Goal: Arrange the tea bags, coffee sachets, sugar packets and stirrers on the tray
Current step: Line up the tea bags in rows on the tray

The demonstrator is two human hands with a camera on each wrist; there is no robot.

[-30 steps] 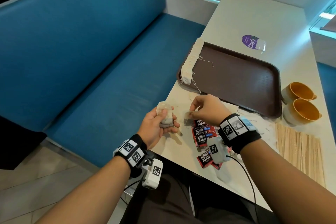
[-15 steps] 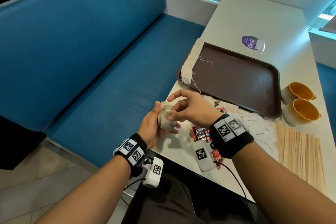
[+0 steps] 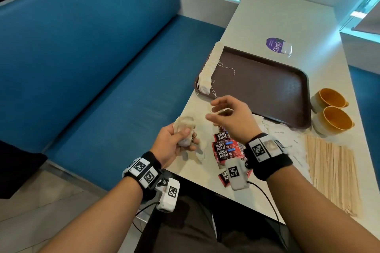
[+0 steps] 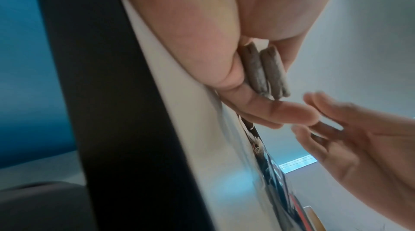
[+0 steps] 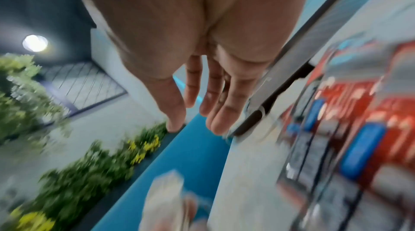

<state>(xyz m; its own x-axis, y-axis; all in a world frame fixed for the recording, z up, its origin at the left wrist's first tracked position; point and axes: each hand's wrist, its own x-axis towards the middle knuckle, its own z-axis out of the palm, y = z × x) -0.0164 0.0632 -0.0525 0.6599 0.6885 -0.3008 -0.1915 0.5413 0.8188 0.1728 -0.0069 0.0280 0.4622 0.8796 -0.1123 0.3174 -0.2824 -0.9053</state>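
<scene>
The left hand (image 3: pixel 172 139) curls round a small stack of soft, pale paper tea bags (image 3: pixel 184 132) at the near left edge of the white table (image 3: pixel 267 18); the left wrist view shows two of them side by side between thumb and fingers (image 4: pixel 265 71). The right hand (image 3: pixel 232 117) hovers just right of it with fingers loosely spread, holding nothing that can be made out — its own view is blurred.

A long row of tea bags already stands along the left rim of the dark brown plastic tray (image 3: pixel 265 86), strings trailing. Red-and-black coffee sachets (image 3: pixel 224 148) lie near, under the right wrist; white sugar packets (image 3: pixel 287 139) and pale wooden stirrers (image 3: pixel 333 172) sit further right.

The bags look feather-light, limp and easily torn — likely best pinched flat across the stack's broad faces, gently, minding strings that may snag.
</scene>
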